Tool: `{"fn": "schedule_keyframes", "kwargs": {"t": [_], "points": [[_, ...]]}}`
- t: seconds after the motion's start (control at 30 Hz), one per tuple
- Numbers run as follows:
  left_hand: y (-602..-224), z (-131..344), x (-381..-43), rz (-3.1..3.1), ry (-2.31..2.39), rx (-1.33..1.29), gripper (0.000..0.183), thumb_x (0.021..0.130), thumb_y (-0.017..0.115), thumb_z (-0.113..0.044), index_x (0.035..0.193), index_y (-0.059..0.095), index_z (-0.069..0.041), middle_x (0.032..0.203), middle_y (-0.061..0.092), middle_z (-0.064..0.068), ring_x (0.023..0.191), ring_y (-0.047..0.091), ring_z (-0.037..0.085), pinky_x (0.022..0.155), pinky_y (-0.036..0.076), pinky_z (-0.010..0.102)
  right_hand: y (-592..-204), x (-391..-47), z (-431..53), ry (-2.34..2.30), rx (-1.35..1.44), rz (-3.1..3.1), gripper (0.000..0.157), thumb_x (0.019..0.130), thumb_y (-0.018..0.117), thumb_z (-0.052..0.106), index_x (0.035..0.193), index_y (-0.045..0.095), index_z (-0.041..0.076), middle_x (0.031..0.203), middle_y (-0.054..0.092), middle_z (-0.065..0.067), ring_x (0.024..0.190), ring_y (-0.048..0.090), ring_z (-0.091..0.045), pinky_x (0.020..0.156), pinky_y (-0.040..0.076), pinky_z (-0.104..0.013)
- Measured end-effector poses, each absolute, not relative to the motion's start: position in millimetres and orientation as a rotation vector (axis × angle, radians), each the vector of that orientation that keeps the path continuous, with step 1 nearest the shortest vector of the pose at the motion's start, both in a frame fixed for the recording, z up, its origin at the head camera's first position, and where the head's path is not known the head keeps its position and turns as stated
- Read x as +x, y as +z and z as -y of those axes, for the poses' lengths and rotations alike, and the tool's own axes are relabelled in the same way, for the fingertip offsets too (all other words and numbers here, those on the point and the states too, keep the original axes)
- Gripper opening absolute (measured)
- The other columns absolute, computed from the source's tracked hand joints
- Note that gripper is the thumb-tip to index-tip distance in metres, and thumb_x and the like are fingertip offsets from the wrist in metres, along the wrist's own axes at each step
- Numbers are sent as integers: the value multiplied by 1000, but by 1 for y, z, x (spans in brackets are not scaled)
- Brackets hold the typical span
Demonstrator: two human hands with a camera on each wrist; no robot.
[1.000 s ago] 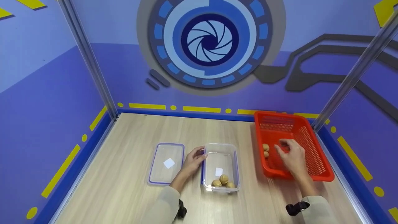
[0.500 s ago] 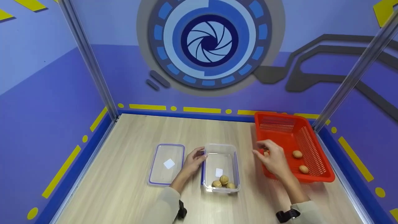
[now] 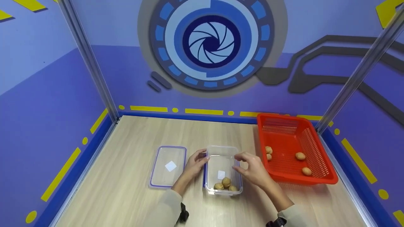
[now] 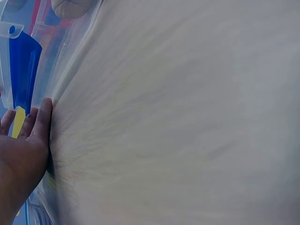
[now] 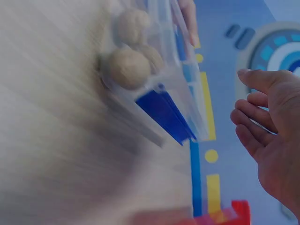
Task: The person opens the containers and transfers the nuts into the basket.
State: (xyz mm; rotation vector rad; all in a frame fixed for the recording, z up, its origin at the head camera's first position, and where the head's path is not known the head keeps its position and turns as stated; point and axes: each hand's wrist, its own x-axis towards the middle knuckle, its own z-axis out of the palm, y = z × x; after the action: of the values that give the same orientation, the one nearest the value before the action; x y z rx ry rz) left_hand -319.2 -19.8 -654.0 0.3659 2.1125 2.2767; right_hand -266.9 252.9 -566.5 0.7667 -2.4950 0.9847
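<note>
A clear plastic food container [image 3: 222,162] stands uncovered on the table, three walnuts [image 3: 226,182] gathered at its near end. My left hand [image 3: 194,165] rests against its left side, thumb at the rim; in the left wrist view its extended fingers lie beside a blue latch [image 4: 24,65]. Over the container's right rim is my right hand [image 3: 252,168], thumb and fingers loosely bent and apart. No walnut shows between them, and the right wrist view also shows that hand [image 5: 276,126] holding nothing. Several walnuts [image 3: 300,156] lie inside the red basket [image 3: 292,126].
Left of the container, the clear lid [image 3: 161,164] with a purple-blue edge lies flat on the wooden table [image 3: 126,176]. The basket stands at the right, near the right side panel [image 3: 363,135]. A patterned blue panel [image 3: 189,97] closes off the back.
My right hand has moved left from over the basket to the container's right rim, uncovering the walnuts at the basket's right. My left hand and the container have stayed in place.
</note>
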Motion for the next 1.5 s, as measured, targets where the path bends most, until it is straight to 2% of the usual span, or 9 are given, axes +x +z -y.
{"fn": "schedule_keyframes", "kwargs": {"t": [0.13, 0.43, 0.67, 0.93, 1.27, 1.5], "points": [[-655, 21, -320, -2105, 2286, 370, 48, 103, 66, -4, 144, 50, 14, 136, 58, 39, 123, 62, 40, 95, 51, 21, -575, -264, -239, 962, 801, 2562, 36, 83, 91, 9, 115, 75, 7, 110, 76, -8, 101, 71, -23, 90, 60, -47], [-658, 22, -321, -2078, 2275, 341, 49, 103, 66, -7, 146, 50, 12, 138, 58, 36, 119, 65, 28, 95, 52, 22, -590, -260, -220, 1055, 784, 2722, 35, 88, 88, 19, 120, 74, 12, 117, 74, -6, 107, 70, -25, 97, 58, -51], [-657, 22, -321, -2061, 2279, 338, 47, 103, 67, -6, 146, 53, 9, 136, 60, 33, 116, 65, 25, 92, 52, 22, -603, -263, -215, 1030, 879, 2704, 36, 89, 87, 16, 118, 74, 1, 114, 75, -11, 103, 72, -26, 92, 60, -50], [-656, 22, -323, -2080, 2288, 368, 49, 103, 66, -5, 145, 49, 14, 137, 58, 37, 123, 63, 37, 96, 52, 22, -607, -263, -213, 1004, 910, 2727, 35, 89, 86, 14, 118, 74, -1, 114, 75, -14, 103, 72, -30, 91, 60, -49], [-657, 22, -320, -2083, 2267, 302, 50, 103, 67, -7, 146, 51, 11, 138, 59, 34, 120, 65, 30, 95, 52, 22, -613, -260, -211, 878, 959, 2688, 36, 85, 89, 12, 114, 74, -2, 105, 74, -15, 92, 70, -32, 83, 60, -44], [-657, 21, -322, -2069, 2270, 346, 49, 103, 65, -4, 146, 49, 12, 141, 56, 38, 127, 62, 38, 96, 51, 22, -614, -260, -210, 779, 988, 2684, 31, 83, 88, 9, 109, 75, -2, 100, 74, -13, 88, 71, -29, 80, 61, -42]]}}
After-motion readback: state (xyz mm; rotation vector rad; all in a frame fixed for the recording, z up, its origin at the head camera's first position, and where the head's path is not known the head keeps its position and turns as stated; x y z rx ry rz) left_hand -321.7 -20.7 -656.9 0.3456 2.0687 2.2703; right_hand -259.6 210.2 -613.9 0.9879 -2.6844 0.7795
